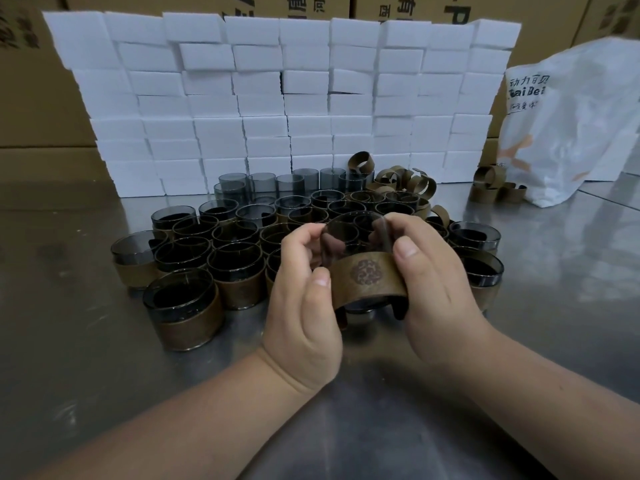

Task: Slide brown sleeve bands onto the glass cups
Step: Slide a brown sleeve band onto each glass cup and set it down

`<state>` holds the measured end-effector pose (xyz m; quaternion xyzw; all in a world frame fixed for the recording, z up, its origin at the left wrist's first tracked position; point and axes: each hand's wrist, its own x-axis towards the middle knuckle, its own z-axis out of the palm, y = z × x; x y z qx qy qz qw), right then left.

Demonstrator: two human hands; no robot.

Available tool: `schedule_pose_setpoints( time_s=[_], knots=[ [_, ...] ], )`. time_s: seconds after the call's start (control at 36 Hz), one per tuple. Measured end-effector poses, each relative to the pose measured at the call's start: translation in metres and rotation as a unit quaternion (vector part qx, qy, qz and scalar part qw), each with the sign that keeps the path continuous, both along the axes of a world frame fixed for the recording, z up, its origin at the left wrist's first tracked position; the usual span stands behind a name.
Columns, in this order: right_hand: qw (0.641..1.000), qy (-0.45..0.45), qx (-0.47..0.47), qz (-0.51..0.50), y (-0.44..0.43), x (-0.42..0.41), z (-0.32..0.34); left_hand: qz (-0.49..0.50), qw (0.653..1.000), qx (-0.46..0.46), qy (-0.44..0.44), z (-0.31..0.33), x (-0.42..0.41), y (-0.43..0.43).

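The left hand [304, 306] and right hand [429, 282] grip one glass cup [349, 237] near the middle, fingers curled on it. Its brown sleeve band [369, 278] sits low and is stamped with a round emblem. The white bag [568, 126] at far right reads "aiBei". Below is a steel table [104, 375], with white boxes [277, 98] behind.

both hands [304, 299] [429, 275] grip cup [349, 237] w/ brown band [369, 277].
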<state>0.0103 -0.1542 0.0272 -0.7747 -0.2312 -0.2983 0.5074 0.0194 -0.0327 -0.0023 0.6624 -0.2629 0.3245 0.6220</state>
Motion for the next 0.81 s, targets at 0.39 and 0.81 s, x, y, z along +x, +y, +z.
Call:
schedule_pose_setpoints(
  time_s=[0.39,0.81],
  knots=[
    [1.0,-0.017,-0.017,-0.013,-0.002,-0.0007,0.0022,0.01,0.999,0.028,-0.026,-0.0001,0.0006,0.0023],
    [1.0,0.013,-0.001,-0.001,-0.0025,-0.0004,0.0035,0.031,0.997,0.063,-0.038,0.0019,0.0001,0.0051]
  ],
)
